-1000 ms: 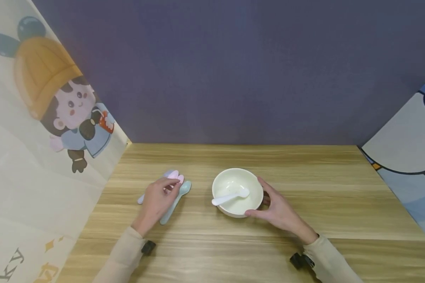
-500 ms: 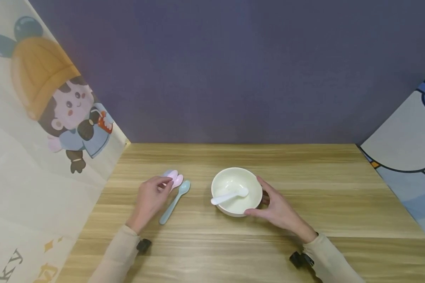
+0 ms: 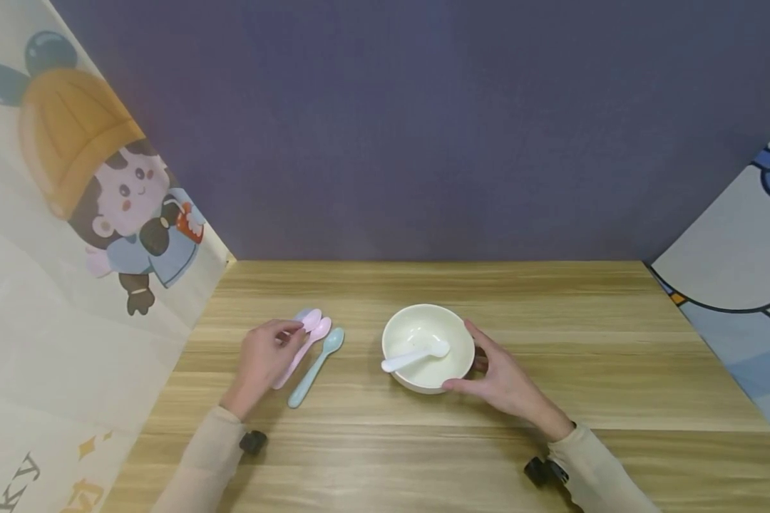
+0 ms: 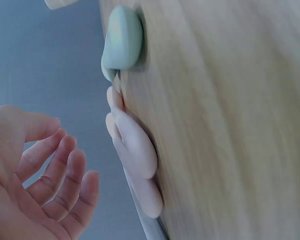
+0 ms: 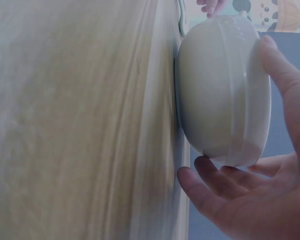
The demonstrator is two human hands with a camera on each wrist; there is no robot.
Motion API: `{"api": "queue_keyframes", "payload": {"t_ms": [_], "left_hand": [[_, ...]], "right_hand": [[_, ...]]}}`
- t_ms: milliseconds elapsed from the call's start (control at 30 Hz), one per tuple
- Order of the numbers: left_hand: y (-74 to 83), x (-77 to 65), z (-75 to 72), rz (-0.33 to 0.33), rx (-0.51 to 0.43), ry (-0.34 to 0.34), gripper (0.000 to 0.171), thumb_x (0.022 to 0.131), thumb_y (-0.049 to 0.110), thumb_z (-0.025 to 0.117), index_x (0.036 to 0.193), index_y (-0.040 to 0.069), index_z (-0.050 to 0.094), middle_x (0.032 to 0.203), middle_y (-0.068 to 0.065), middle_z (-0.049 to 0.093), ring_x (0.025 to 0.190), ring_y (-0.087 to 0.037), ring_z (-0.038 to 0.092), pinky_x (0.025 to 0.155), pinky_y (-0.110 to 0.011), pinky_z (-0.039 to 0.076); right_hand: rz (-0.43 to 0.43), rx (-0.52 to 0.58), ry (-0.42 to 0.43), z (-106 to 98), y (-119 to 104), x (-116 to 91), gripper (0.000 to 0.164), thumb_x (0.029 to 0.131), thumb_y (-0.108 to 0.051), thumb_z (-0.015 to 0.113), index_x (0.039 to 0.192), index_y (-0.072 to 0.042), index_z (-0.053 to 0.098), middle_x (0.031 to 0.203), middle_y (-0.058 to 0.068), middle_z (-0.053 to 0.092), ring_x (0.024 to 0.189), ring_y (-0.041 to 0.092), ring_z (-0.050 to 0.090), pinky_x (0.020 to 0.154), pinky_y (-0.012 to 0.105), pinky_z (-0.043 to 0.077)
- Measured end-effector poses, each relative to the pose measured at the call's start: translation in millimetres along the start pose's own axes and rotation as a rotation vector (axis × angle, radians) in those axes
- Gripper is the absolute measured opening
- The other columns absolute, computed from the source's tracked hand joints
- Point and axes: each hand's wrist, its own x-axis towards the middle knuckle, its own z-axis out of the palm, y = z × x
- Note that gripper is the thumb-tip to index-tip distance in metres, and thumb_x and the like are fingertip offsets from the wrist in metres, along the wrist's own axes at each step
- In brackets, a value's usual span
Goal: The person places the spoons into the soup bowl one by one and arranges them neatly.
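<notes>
While right hand [image 3: 505, 381] grips glossy round bowl [image 3: 401, 335], left hand [image 3: 262, 360], loosely curled, empty, hovers beside smooth pink spoons [image 3: 321, 328].

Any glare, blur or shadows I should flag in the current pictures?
Head view: small glints inside the bowl, soft shadow beside the forearms; left wrist view: tabletop grain smeared, pink spoons slightly soft; right wrist view: tabletop blurred towards the left edge, fingertips below the bowl in shade.

Partitioned booth [image 3: 385, 135], 2 cartoon-printed walls [image 3: 58, 313]
</notes>
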Motion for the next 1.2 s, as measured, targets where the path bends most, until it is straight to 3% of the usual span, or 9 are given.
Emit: {"api": "queue_keyframes", "payload": {"t_ms": [533, 767, 1200], "left_hand": [[-21.1, 7.0, -11.5, -0.119, 0.043, -0.078, 0.025, 0.100, 0.023, 0.073, 0.118, 0.008, 0.081, 0.105, -0.014, 0.082, 0.089, -0.028, 0.077, 0.076, -0.041, 0.059], [-29.8, 8.7, -15.5, -0.143, 0.039, -0.102, 0.026, 0.099, 0.024, 0.072, 0.118, 0.007, 0.080, 0.108, -0.014, 0.081, 0.090, -0.028, 0.077, 0.073, -0.035, 0.059], [-39.6, 9.2, -18.9, -0.162, 0.068, -0.161, 0.032, 0.097, 0.024, 0.073, 0.122, 0.004, 0.078, 0.108, -0.017, 0.081, 0.094, -0.031, 0.078, 0.080, -0.044, 0.060]], "right_hand": [[-0.006, -0.015, 0.006, 0, 2, -1, 0.122, 0.079, -0.031, 0.097, 0.168, 0.002, 0.020, 0.165, 0.030, 0.040, 0.129, 0.039, 0.067, 0.099, 0.031, 0.060], [-0.001, -0.028, 0.010, 0, 1, -2, 0.123, 0.078, -0.033, 0.097, 0.168, 0.002, 0.020, 0.165, 0.030, 0.040, 0.131, 0.040, 0.066, 0.101, 0.032, 0.059], [0.009, -0.032, 0.014, 0, 0, -2, 0.122, 0.078, -0.034, 0.097, 0.168, 0.000, 0.022, 0.165, 0.028, 0.042, 0.130, 0.038, 0.067, 0.100, 0.031, 0.059]]}}
